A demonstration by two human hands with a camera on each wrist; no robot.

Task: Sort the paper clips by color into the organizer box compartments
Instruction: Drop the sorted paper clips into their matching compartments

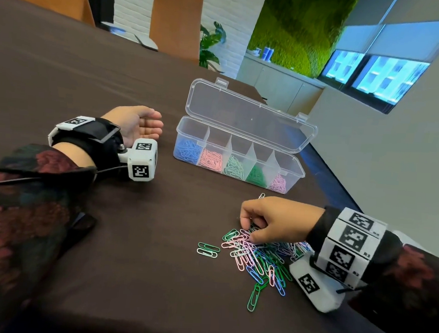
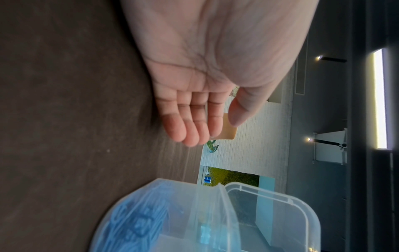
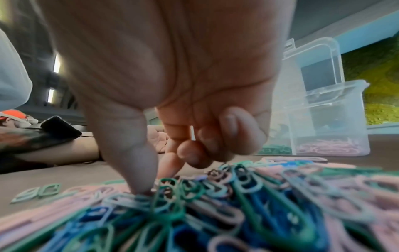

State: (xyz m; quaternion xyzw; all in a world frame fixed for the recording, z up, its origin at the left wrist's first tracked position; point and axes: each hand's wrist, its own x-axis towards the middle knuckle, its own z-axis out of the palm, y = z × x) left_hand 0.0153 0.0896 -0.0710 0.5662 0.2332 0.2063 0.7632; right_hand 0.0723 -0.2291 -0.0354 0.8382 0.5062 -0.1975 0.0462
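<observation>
The right hand [image 1: 274, 222] sits on the far edge of the loose pile of clips [image 1: 261, 257], knuckles up, thumb tip pressed down onto the clips and the index finger reaching down beside it; the right wrist view shows the other fingers curled into the palm. Whether a clip is already caught between thumb and index I cannot tell, since the tips are buried among the wires. The pile lies on the dark worktop [image 1: 130, 238] directly under and toward the person from that hand, with two green clips [image 1: 207, 249] lying apart on its left. The box [image 1: 239, 165] stands open beyond the hand, farther from the person and slightly left, its long axis running left to right and angling nearer toward the right end, lid [image 1: 250, 116] tipped back. Its five compartments hold, from left, blue, salmon pink, pale green, dark green and light pink clips, so a good share is sorted while many remain loose. The left hand [image 1: 138, 124] lies palm up and relaxed, holding nothing, just beside the blue end. The right hand is far nearer the pile, and I judge any carry runs forward from it to the box.
</observation>
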